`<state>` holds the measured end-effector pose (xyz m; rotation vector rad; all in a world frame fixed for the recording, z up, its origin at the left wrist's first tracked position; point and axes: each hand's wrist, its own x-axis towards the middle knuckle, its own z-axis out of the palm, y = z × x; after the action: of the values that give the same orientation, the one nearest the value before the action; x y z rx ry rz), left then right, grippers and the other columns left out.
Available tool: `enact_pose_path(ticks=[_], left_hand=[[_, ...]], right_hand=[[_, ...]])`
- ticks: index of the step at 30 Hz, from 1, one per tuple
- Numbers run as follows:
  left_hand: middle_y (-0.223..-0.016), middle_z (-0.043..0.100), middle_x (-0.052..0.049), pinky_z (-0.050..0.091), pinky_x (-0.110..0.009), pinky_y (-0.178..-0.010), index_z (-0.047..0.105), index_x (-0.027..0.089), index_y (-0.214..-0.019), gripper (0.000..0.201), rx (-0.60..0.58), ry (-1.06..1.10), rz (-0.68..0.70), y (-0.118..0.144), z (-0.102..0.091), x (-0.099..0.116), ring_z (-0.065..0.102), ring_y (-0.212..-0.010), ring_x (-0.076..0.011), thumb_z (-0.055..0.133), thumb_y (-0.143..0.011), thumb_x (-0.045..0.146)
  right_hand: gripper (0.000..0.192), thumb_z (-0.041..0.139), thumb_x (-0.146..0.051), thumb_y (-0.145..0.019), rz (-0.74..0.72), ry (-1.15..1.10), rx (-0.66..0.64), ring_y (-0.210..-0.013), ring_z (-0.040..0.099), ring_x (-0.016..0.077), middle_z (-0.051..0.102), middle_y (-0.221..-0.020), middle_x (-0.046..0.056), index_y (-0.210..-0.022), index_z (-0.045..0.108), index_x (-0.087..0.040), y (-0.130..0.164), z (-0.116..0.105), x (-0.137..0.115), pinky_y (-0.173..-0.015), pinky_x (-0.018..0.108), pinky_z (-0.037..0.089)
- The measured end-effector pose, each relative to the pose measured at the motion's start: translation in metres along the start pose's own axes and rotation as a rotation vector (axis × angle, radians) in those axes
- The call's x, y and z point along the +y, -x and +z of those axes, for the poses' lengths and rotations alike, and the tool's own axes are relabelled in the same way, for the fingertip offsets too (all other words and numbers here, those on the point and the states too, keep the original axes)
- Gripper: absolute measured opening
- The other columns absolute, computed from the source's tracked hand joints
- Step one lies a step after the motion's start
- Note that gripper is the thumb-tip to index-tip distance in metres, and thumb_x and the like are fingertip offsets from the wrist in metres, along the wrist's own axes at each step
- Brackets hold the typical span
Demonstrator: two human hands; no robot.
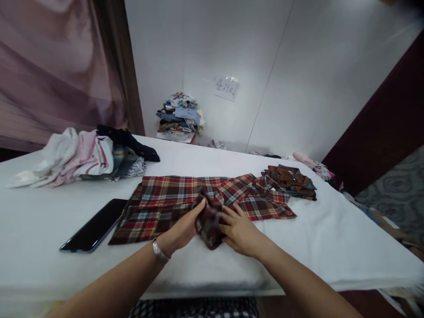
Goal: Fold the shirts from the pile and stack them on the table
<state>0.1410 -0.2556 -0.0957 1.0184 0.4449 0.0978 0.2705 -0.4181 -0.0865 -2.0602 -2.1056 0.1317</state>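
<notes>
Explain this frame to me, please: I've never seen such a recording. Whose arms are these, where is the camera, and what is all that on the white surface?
There is no machine here. The single picture comes from a camera worn on a person's head, looking forward and down, so the two bare arms are that person's own. The left hand, with a bracelet at the wrist, and the right hand both grip a bunched part of a red plaid garment spread on the white-covered table. A dark phone lies to its left. Behind it is a pile of pale clothes, and a folded brown patterned cloth lies to the right. More clothes are stacked by the wall.
</notes>
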Motion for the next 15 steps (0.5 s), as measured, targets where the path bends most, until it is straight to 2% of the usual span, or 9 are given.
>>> enact_pose_path(ticks=[2, 5, 7, 9, 11, 12, 15], left_hand=[[-0.11, 0.073, -0.012, 0.053, -0.039, -0.092, 0.065, 0.015, -0.116, 0.054, 0.099, 0.22, -0.083, 0.001, -0.004, -0.007, 0.067, -0.103, -0.0264, 0.057, -0.084, 0.057], [-0.11, 0.074, -0.01, 0.053, -0.037, -0.095, 0.065, 0.015, -0.121, 0.049, 0.227, 0.427, -0.074, 0.007, -0.017, -0.007, 0.068, -0.105, -0.0259, 0.06, -0.086, 0.049], [-0.109, 0.074, -0.009, 0.054, -0.038, -0.094, 0.064, 0.017, -0.124, 0.047, 0.298, 0.489, -0.025, 0.015, -0.025, -0.003, 0.069, -0.103, -0.0256, 0.058, -0.088, 0.046], [-0.107, 0.075, -0.009, 0.056, -0.039, -0.091, 0.063, 0.018, -0.126, 0.047, 0.385, 0.494, 0.005, 0.026, -0.03, 0.003, 0.07, -0.1, -0.0263, 0.058, -0.088, 0.045], [-0.103, 0.076, -0.01, 0.058, -0.042, -0.086, 0.062, 0.018, -0.126, 0.049, 0.465, 0.459, -0.011, 0.039, -0.033, 0.007, 0.072, -0.097, -0.0283, 0.061, -0.086, 0.047], [-0.101, 0.076, -0.011, 0.059, -0.043, -0.083, 0.063, 0.018, -0.126, 0.051, 0.503, 0.435, -0.022, 0.045, -0.034, 0.008, 0.072, -0.095, -0.0294, 0.061, -0.085, 0.048], [-0.097, 0.076, -0.012, 0.06, -0.045, -0.077, 0.065, 0.017, -0.121, 0.05, 0.582, 0.365, -0.051, 0.056, -0.036, 0.007, 0.073, -0.091, -0.0315, 0.061, -0.084, 0.051]], right_hand=[[0.039, 0.062, -0.03, -0.086, -0.028, -0.06, 0.04, -0.139, 0.037, 0.0329, 0.054, -0.142, 0.011, -0.124, 0.064, -0.025, -0.001, 0.003, 0.011, -0.114, 0.059, 0.024], [0.03, 0.06, -0.032, -0.088, -0.033, -0.283, 0.22, -0.127, 0.053, 0.0255, 0.066, -0.126, 0.009, -0.116, 0.069, -0.026, 0.001, 0.008, 0.054, -0.108, 0.048, 0.04], [0.027, 0.057, -0.033, -0.089, 0.09, -0.397, 0.384, -0.113, 0.063, 0.0234, 0.071, -0.115, 0.007, -0.11, 0.072, -0.024, -0.001, 0.008, 0.096, -0.1, 0.044, 0.048], [0.029, 0.054, -0.032, -0.088, 0.341, -0.401, 0.497, -0.102, 0.068, 0.0226, 0.074, -0.109, 0.006, -0.108, 0.072, -0.023, -0.009, 0.005, 0.14, -0.094, 0.042, 0.052], [0.032, 0.049, -0.028, -0.088, 0.563, -0.314, 0.496, -0.099, 0.069, 0.0218, 0.074, -0.108, 0.006, -0.11, 0.072, -0.021, -0.021, -0.003, 0.178, -0.092, 0.04, 0.053], [0.034, 0.047, -0.025, -0.088, 0.621, -0.275, 0.479, -0.101, 0.068, 0.0214, 0.073, -0.11, 0.006, -0.112, 0.071, -0.02, -0.028, -0.007, 0.195, -0.094, 0.039, 0.052], [0.041, 0.043, -0.018, -0.087, 0.66, -0.211, 0.402, -0.116, 0.062, 0.0203, 0.069, -0.122, 0.005, -0.118, 0.068, -0.019, -0.057, -0.015, 0.228, -0.104, 0.037, 0.045]])
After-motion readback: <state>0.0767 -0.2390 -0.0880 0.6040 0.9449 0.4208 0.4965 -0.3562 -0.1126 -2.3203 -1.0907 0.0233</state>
